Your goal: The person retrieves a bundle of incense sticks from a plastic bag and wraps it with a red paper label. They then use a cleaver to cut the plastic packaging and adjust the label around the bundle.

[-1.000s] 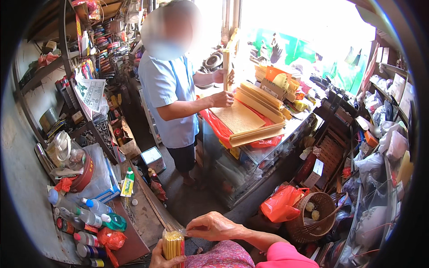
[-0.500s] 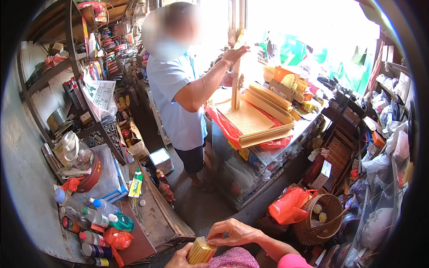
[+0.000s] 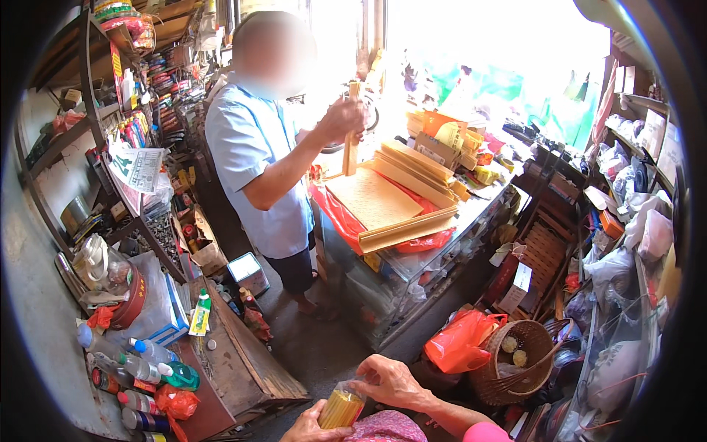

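Note:
Low in the view, my left hand (image 3: 309, 426) is wrapped round a packet of slim yellow sticks (image 3: 341, 409) in clear plastic; what the sticks are I cannot make out. The packet is tilted, its top toward the right. My right hand (image 3: 392, 381) is bent over that top end, its fingers closed at the loose clear wrapper (image 3: 346, 386). My palms and some fingertips are hidden. Patterned pink cloth (image 3: 387, 427) shows just below the packet.
Across the floor a person in a light blue shirt (image 3: 254, 158) holds an upright stack of yellowish strips (image 3: 352, 132) over a glass counter (image 3: 345, 283). A wooden bench (image 3: 239, 350) with bottles stands left. A wicker basket (image 3: 508, 383) and red plastic bag (image 3: 462, 342) sit right.
The scene has shifted left in the view. My left hand still grips the packet, and my right fingers stay at its top. The other person's raised hand has come down onto the upright strips.

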Action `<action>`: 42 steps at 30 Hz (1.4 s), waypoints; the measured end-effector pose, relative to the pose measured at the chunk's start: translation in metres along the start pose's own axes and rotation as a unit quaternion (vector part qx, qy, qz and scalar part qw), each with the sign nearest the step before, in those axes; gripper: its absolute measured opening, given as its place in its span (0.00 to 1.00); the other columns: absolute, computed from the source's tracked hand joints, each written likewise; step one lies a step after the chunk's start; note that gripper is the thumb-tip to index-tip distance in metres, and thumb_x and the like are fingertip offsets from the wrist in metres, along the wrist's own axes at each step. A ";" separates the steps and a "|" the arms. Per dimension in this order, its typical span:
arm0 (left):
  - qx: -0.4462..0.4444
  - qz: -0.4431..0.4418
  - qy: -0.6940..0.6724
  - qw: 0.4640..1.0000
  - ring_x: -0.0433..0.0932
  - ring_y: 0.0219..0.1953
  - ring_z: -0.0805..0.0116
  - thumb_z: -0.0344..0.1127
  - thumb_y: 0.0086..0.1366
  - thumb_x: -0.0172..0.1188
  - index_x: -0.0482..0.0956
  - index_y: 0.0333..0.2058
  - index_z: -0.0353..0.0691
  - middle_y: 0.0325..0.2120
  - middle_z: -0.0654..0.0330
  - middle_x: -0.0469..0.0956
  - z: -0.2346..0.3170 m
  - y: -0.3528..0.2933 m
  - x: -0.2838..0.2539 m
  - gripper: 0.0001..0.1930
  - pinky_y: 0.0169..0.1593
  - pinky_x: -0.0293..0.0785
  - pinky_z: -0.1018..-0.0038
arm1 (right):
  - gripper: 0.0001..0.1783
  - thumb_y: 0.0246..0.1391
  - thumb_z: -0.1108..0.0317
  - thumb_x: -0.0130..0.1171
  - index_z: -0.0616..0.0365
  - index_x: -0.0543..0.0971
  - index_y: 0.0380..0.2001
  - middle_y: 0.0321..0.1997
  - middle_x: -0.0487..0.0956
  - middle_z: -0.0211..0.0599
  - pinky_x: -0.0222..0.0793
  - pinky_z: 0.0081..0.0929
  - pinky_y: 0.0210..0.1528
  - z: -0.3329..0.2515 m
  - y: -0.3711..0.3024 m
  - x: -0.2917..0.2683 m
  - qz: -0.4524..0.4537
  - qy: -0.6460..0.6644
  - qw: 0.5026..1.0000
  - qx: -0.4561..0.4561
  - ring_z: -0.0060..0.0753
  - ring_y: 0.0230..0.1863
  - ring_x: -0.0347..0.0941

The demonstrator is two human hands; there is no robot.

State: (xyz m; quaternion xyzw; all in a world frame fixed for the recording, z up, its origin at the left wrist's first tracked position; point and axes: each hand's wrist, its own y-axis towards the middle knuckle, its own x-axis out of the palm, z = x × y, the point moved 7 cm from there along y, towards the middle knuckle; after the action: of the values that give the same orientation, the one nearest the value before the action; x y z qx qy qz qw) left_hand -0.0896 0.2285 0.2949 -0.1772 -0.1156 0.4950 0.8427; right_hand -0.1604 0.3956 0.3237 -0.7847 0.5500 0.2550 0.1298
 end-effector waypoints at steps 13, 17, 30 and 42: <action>0.074 0.088 -0.129 0.985 0.81 0.39 0.66 0.29 0.57 0.70 0.69 0.53 0.35 0.43 0.55 0.78 -0.024 -0.019 -0.018 0.27 0.46 0.79 0.65 | 0.24 0.63 0.51 0.58 0.59 0.80 0.50 0.67 0.64 0.63 0.60 0.44 0.67 -0.039 0.019 0.041 -0.133 0.047 0.980 -0.138 0.60 0.68 0.61; 0.098 0.232 -0.137 0.958 0.79 0.40 0.71 0.29 0.49 0.76 0.72 0.50 0.38 0.39 0.60 0.79 0.036 -0.045 -0.059 0.30 0.44 0.79 0.71 | 0.20 0.61 0.57 0.61 0.60 0.77 0.50 0.69 0.61 0.59 0.58 0.43 0.68 -0.100 0.078 0.049 -0.147 0.106 0.943 -0.279 0.57 0.70 0.59; 0.189 0.268 -0.031 0.944 0.75 0.44 0.74 0.36 0.46 0.80 0.71 0.52 0.38 0.41 0.61 0.78 0.036 -0.088 -0.071 0.36 0.49 0.73 0.72 | 0.10 0.54 0.69 0.67 0.65 0.82 0.37 0.70 0.63 0.48 0.61 0.40 0.65 -0.145 0.082 0.058 -0.316 0.302 0.894 -0.099 0.39 0.66 0.65; 0.170 0.243 0.142 0.944 0.83 0.36 0.51 0.45 0.43 0.79 0.71 0.49 0.40 0.33 0.48 0.81 0.038 -0.063 -0.067 0.36 0.42 0.77 0.65 | 0.07 0.48 0.74 0.70 0.63 0.82 0.31 0.59 0.71 0.49 0.67 0.37 0.58 -0.140 0.033 -0.003 -0.049 0.141 0.962 -0.228 0.41 0.58 0.71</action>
State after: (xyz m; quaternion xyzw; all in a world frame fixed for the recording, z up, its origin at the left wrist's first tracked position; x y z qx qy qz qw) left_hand -0.0857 0.1485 0.3544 -0.1224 0.1375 0.6670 0.7220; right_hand -0.1556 0.3186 0.4453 -0.8475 0.4509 0.2535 -0.1187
